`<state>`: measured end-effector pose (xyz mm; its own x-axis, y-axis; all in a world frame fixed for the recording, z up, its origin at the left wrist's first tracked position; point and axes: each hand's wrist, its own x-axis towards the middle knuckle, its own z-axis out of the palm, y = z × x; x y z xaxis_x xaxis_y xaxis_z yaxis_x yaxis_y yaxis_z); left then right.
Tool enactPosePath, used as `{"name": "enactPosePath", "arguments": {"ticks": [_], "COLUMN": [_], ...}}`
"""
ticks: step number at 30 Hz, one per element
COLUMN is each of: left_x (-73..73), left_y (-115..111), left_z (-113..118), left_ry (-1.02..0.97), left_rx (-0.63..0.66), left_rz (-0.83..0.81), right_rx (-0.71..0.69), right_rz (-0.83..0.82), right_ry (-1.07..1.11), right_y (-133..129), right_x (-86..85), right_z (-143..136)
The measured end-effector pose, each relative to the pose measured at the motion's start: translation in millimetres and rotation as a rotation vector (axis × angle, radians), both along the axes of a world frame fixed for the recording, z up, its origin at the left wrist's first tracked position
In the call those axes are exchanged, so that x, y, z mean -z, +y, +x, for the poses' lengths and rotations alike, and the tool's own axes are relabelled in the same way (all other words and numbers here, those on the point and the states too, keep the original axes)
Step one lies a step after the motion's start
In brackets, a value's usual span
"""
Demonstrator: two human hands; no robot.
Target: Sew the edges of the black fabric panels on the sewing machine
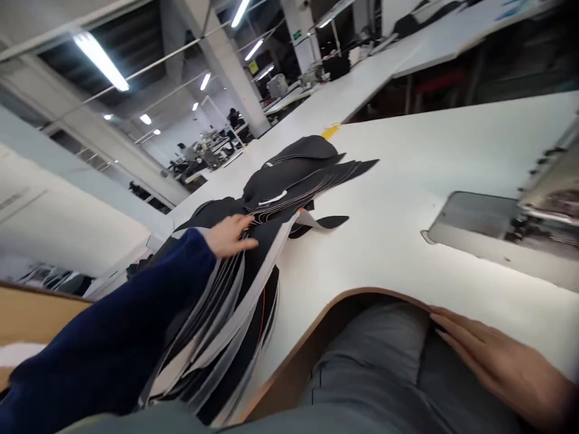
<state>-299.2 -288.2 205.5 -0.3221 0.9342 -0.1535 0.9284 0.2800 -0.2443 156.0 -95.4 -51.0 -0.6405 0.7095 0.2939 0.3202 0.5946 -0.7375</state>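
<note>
My left hand (230, 235), at the end of a navy sleeve, lies on a pile of dark cut fabric pieces (266, 241) with pale undersides. Its thumb and fingers are apart, and no piece is visibly gripped. Beyond the fingertips is another stack of black cut pieces (289, 175), with a small white strip on it. Several layers hang in folds towards my lap, one showing an orange line. My right hand (502, 361) rests by the curved table edge near my grey-clad legs, fingers stretched out and holding nothing.
A sewing machine (552, 220) with a metal plate (470, 217) is set into the white table (389, 241) on the right. The table's edge curves in around my lap. A yellow scrap (330, 131) lies behind the stacks. Farther back are long worktables and more machines.
</note>
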Motion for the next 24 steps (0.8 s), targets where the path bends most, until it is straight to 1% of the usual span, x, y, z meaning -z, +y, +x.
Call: {"name": "enactPosePath", "arguments": {"ticks": [2, 3, 4, 6, 8, 10, 12, 13, 15, 16, 17, 18, 19, 21, 22, 24], "left_x": [22.3, 34.2, 45.8, 65.5, 76.9, 78.5, 71.7, 66.5, 55.8, 51.7, 48.9, 47.6, 47.7, 50.9, 53.4, 59.6], "left_y": [-55.1, -79.0, -99.5, -129.3, -146.5, -155.5, -159.7, -160.4, -159.2, -157.8, -156.5, -155.9, -156.4, -162.4, -168.1, -183.6], "left_z": [22.7, 34.7, 45.5, 62.0, 71.6, 76.2, 77.1, 76.3, 71.9, 68.6, 65.0, 61.4, 58.3, 56.0, 57.2, 63.0], "left_ry": [-0.075, -0.109, -0.131, -0.136, -0.089, -0.001, 0.123, 0.19, 0.279, 0.262, 0.196, 0.095, -0.017, -0.172, -0.193, -0.165], "left_rx": [-0.032, -0.047, -0.057, -0.07, -0.077, -0.095, -0.157, -0.216, -0.393, -0.497, -0.595, -0.675, -0.727, -0.746, -0.733, -0.708], "left_rz": [-0.019, -0.023, -0.016, 0.041, 0.142, 0.242, 0.308, 0.331, 0.352, 0.334, 0.295, 0.241, 0.185, 0.126, 0.123, 0.138], "right_rx": [-0.236, -0.312, -0.357, -0.433, -0.487, -0.541, -0.604, -0.632, -0.657, -0.65, -0.636, -0.612, -0.585, -0.531, -0.508, -0.471], "right_rz": [0.046, 0.043, 0.014, -0.1, -0.276, -0.455, -0.627, -0.712, -0.861, -0.922, -0.976, -1.027, -1.08, -1.196, -1.258, -1.367], "right_ry": [-0.064, -0.083, -0.091, -0.095, -0.096, -0.065, -0.004, 0.025, 0.081, 0.106, 0.126, 0.142, 0.151, 0.146, 0.134, 0.1], "right_y": [3.3, 2.1, -1.3, -15.2, -36.3, -59.0, -78.0, -85.2, -96.0, -100.2, -104.1, -108.2, -112.8, -124.8, -132.1, -148.1], "right_x": [-10.9, -19.0, -27.9, -45.6, -59.2, -67.5, -72.7, -75.2, -80.6, -83.4, -85.9, -87.8, -88.8, -87.7, -86.0, -81.8], "right_z": [-36.5, -54.5, -72.5, -108.0, -141.1, -169.9, -192.7, -201.3, -213.4, -217.5, -221.0, -224.2, -227.5, -234.6, -238.0, -244.0]}}
